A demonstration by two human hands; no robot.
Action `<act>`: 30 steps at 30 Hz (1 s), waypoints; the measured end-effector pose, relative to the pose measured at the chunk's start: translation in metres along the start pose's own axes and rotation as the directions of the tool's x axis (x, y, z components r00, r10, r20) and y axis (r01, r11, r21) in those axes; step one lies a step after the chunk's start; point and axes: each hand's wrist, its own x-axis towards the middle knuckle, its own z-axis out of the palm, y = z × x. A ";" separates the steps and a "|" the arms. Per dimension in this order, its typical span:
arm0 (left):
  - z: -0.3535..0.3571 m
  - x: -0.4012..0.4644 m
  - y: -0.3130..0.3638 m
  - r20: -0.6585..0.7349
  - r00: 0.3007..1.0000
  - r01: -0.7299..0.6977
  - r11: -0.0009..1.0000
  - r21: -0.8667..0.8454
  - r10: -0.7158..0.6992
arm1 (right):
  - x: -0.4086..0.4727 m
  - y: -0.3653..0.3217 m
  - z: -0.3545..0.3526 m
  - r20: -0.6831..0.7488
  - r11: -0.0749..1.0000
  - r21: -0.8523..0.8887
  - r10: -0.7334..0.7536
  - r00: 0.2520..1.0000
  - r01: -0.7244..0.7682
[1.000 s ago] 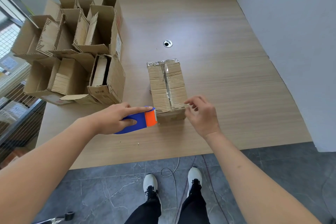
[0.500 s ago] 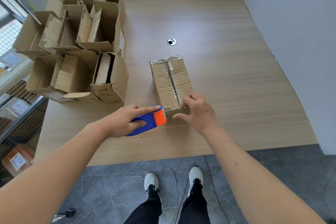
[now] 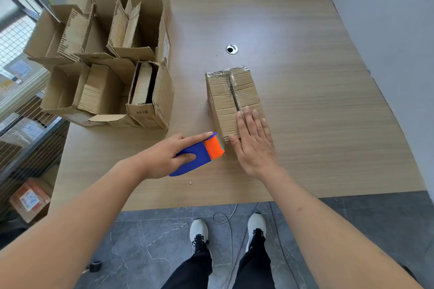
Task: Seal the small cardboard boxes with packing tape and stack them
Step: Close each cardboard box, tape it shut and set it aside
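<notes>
Now the flat right hand [image 3: 254, 142] presses the tape on the box [image 3: 232, 101] mid-table [image 3: 305, 124]; the left hand [image 3: 169, 156] grips the dispenser [image 3: 202, 153] beside it. Firm smoothing along the seam should bond it.

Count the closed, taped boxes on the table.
1. The taped box stands alone near the table's middle, under the flat right hand. The open boxes clustered at the left are unsealed; others may be hidden behind them.
</notes>
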 end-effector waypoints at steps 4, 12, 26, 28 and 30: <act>-0.009 -0.008 -0.006 0.025 0.999 0.027 1.000 0.007 -0.027 | -0.001 0.001 -0.002 0.018 1.000 -0.002 0.003 1.000 -0.003; -0.011 -0.007 -0.004 0.035 0.997 0.065 0.996 0.068 -0.068 | -0.001 -0.003 -0.009 0.059 0.999 0.022 0.023 0.998 -0.024; -0.008 0.040 0.023 0.041 0.971 0.219 0.942 0.255 -0.236 | 0.004 -0.010 -0.009 0.100 0.997 -0.056 0.061 0.993 -0.056; -0.005 0.038 0.017 0.048 0.958 0.254 0.913 0.320 -0.284 | 0.004 -0.011 -0.010 0.112 0.996 -0.060 0.068 0.991 -0.061; 0.003 0.032 0.006 0.019 0.953 0.283 0.910 0.302 -0.302 | 0.005 -0.013 -0.010 0.111 0.997 -0.054 0.068 0.991 -0.062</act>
